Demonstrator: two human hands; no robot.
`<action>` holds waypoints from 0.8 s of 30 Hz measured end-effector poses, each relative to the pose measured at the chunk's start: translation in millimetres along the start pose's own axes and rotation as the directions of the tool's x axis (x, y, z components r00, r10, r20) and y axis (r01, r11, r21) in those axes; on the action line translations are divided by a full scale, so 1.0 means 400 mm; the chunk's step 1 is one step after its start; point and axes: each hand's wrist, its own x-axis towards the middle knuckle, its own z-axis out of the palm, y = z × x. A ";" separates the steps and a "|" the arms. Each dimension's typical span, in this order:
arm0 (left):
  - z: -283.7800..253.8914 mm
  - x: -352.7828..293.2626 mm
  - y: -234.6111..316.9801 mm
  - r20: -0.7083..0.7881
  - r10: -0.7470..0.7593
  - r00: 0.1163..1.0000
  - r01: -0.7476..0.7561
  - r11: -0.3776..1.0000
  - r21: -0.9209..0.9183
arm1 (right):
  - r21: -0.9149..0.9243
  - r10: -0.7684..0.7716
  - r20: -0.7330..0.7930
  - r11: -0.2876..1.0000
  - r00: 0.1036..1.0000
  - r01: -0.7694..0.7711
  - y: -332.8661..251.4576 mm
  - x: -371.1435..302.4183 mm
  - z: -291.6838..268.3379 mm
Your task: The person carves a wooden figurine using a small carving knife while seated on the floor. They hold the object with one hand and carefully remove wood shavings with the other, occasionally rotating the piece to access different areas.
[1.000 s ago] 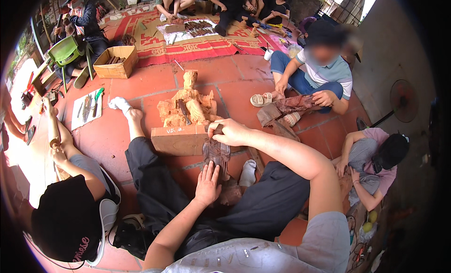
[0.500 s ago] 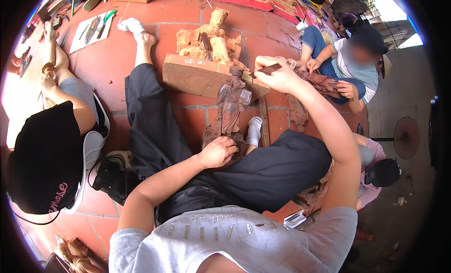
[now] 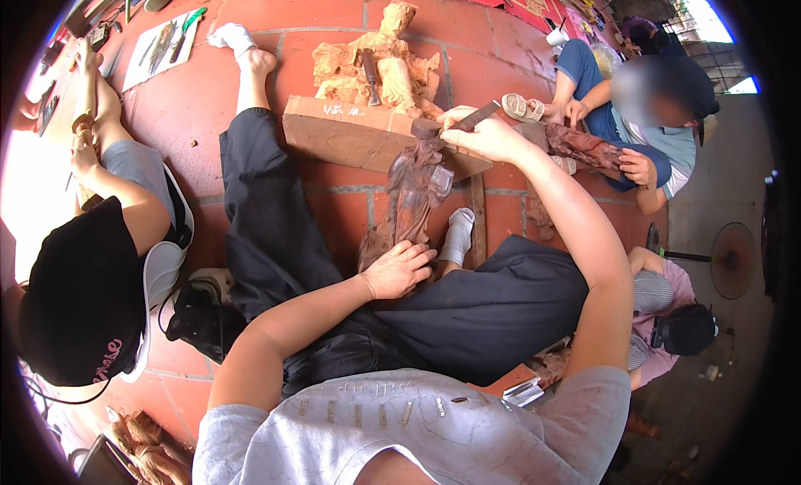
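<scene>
A dark reddish-brown carved wooden figure point(image 3: 410, 193) stands upright between my legs, with a flat round cap at its top. My left hand point(image 3: 399, 268) grips it low down by its base, fingers laid over the wood. Beside the figure's upper end, my right hand point(image 3: 484, 137) is closed round a carving tool with a dark, flat handle point(image 3: 477, 115), which slants up to the right out of the fist. Its working end is hidden by the fingers and the figure.
Beyond the figure, a pale carving point(image 3: 392, 68) rests on a wooden block point(image 3: 350, 135), with a dark-handled chisel point(image 3: 370, 76) on it. Tools lie on a white sheet point(image 3: 167, 50) at far left. People sit close on both sides; one at right holds another dark carving point(image 3: 584, 145).
My right hand has shifted slightly left and down, nearer the figure's top, and the tool's handle now tilts more steeply upward. My left hand stays at the base. The view has shifted slightly.
</scene>
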 end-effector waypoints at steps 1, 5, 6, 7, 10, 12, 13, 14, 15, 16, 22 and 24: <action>0.005 0.001 -0.005 0.010 0.012 1.000 -0.012 1.000 0.023 | -0.021 -0.101 -0.016 0.995 0.995 0.101 0.007 0.007 0.004; 0.024 0.005 -0.015 0.007 0.044 0.999 -0.044 0.998 0.044 | -0.042 -0.101 0.049 0.994 0.994 0.103 0.029 0.027 -0.004; 0.023 0.003 -0.016 0.006 0.040 0.999 -0.040 0.999 0.029 | -0.036 -0.006 0.095 0.999 0.995 0.010 0.023 0.030 -0.012; 0.021 0.001 -0.017 0.007 0.038 0.999 -0.038 0.999 0.014 | -0.063 -0.021 0.104 0.998 0.994 0.028 0.018 0.027 -0.010; 0.021 0.000 -0.020 -0.005 0.046 0.999 -0.046 0.999 0.017 | -0.155 -0.161 0.114 0.972 0.980 0.177 -0.026 0.001 -0.003; 0.017 0.006 -0.024 0.003 0.042 0.999 -0.042 0.999 -0.005 | -0.132 -0.100 0.067 0.985 0.993 0.109 -0.056 -0.029 -0.001; 0.017 0.005 -0.020 0.008 0.046 0.999 -0.045 0.999 -0.016 | -0.159 -0.053 0.072 0.985 0.996 0.064 -0.053 -0.043 0.004; 0.029 0.001 -0.022 0.027 0.026 0.999 -0.025 0.999 -0.033 | -0.202 -0.206 0.046 0.956 0.977 0.211 -0.047 -0.054 0.019; 0.029 0.006 -0.020 -0.015 0.019 1.000 -0.020 0.998 -0.052 | -0.278 -0.349 0.025 0.898 0.937 0.342 -0.033 -0.065 0.030; 0.051 0.002 -0.025 -0.074 0.039 0.996 -0.042 0.999 -0.034 | -0.246 -0.118 0.081 0.960 0.990 0.134 -0.021 -0.077 0.046; 0.020 0.018 -0.017 -0.028 0.064 0.998 -0.063 0.997 0.040 | -0.202 -0.066 0.113 0.975 0.991 0.088 0.000 -0.095 0.009; 0.026 0.010 -0.022 -0.018 0.063 0.998 -0.063 0.997 0.037 | -0.209 -0.035 0.125 0.976 0.992 0.061 -0.003 -0.102 0.035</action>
